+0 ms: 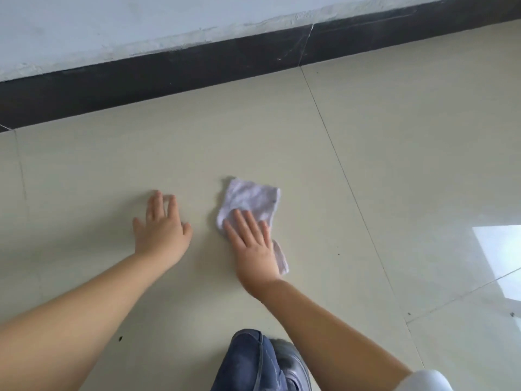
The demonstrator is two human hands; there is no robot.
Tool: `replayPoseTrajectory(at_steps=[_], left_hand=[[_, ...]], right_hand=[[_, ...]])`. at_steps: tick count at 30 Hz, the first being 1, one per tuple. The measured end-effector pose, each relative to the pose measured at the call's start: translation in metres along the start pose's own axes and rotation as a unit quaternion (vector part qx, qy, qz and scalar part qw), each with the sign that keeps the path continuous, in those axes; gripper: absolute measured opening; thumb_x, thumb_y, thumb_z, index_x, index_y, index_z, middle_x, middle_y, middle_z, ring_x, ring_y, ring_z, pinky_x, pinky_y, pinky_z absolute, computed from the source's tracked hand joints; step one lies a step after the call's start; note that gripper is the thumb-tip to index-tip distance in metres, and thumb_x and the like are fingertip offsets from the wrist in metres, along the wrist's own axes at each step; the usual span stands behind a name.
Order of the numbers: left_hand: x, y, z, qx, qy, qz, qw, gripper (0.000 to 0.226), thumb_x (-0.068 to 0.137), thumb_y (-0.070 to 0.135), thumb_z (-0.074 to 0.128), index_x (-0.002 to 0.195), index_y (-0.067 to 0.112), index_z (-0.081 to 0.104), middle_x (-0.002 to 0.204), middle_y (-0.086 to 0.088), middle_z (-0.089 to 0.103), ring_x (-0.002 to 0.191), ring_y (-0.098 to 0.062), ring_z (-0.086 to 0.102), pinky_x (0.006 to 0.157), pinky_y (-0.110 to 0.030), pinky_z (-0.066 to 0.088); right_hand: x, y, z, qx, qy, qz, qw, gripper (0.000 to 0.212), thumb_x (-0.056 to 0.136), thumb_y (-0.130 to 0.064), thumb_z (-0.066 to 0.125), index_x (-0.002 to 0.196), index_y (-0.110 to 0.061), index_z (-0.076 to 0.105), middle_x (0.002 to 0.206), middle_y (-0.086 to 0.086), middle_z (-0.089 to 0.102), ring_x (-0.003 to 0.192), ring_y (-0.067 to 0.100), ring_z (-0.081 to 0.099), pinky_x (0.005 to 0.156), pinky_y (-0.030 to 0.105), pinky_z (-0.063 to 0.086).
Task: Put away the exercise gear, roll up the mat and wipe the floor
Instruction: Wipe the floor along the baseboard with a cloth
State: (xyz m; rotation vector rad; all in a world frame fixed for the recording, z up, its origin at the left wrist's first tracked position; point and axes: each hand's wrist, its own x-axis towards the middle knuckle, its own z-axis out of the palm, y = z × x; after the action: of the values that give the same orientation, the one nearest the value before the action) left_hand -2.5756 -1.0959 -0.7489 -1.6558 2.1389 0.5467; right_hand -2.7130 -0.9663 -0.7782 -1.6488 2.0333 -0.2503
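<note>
A small pale lilac cloth (pixel 251 198) lies crumpled on the beige tiled floor (pixel 394 170), near the middle of the head view. My right hand (pixel 252 244) presses flat on the cloth's near part, fingers spread and pointing away from me; the cloth shows beyond the fingertips and at the hand's right side. My left hand (pixel 162 227) rests flat on the bare tile a hand's width to the left, fingers apart, holding nothing. No mat or exercise gear is in view.
A dark skirting board (pixel 169 77) runs along the foot of a white wall (pixel 141 21) at the back. My knee in blue denim (pixel 248 362) and a shoe (pixel 293 365) are at the bottom centre. A bright window reflection (pixel 501 258) lies on the tiles at right.
</note>
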Motion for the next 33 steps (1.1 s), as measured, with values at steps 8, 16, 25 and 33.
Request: replayPoseTrajectory(at_steps=[8, 16, 25, 33], left_hand=[[0.007, 0.059, 0.003, 0.025, -0.017, 0.108, 0.994, 0.065, 0.097, 0.032, 0.038, 0.151, 0.022, 0.004, 0.159, -0.009, -0.006, 0.147, -0.024, -0.004, 0.114, -0.05, 0.014], [0.029, 0.118, -0.006, 0.046, -0.015, 0.165, 0.985, 0.064, 0.098, 0.033, 0.034, 0.151, 0.026, -0.001, 0.158, -0.006, -0.016, 0.146, -0.023, -0.011, 0.114, -0.054, 0.008], [0.052, 0.146, -0.025, 0.041, 0.004, 0.143, 0.989, 0.076, 0.093, 0.035, 0.048, 0.15, 0.029, -0.003, 0.157, -0.006, -0.021, 0.145, -0.026, -0.016, 0.112, -0.06, 0.006], [0.059, 0.154, -0.009, 0.037, -0.131, 0.143, 0.98, 0.112, 0.075, 0.066, 0.061, 0.145, 0.036, -0.022, 0.146, -0.004, -0.043, 0.137, -0.023, -0.036, 0.108, -0.064, -0.005]], right_hand=[[-0.014, 0.201, -0.093, -0.03, 0.106, 0.163, 0.98, 0.077, 0.079, 0.01, 0.04, 0.149, -0.02, 0.027, 0.159, 0.003, 0.017, 0.147, 0.018, 0.01, 0.119, 0.038, 0.008], [0.012, 0.209, -0.114, 0.002, 0.125, 0.364, 0.923, 0.081, 0.081, 0.006, 0.039, 0.152, -0.019, 0.01, 0.161, 0.006, -0.003, 0.147, 0.024, -0.009, 0.119, 0.046, -0.005], [0.062, 0.167, -0.094, -0.059, 0.016, -0.104, 0.993, 0.061, 0.089, -0.004, 0.031, 0.146, -0.024, 0.034, 0.156, -0.001, 0.026, 0.145, 0.017, 0.021, 0.119, 0.034, 0.004], [0.013, 0.307, -0.168, 0.035, 0.167, 0.499, 0.85, 0.063, 0.089, -0.007, 0.028, 0.151, -0.015, 0.018, 0.16, 0.005, 0.006, 0.148, 0.022, 0.001, 0.119, 0.044, 0.004]])
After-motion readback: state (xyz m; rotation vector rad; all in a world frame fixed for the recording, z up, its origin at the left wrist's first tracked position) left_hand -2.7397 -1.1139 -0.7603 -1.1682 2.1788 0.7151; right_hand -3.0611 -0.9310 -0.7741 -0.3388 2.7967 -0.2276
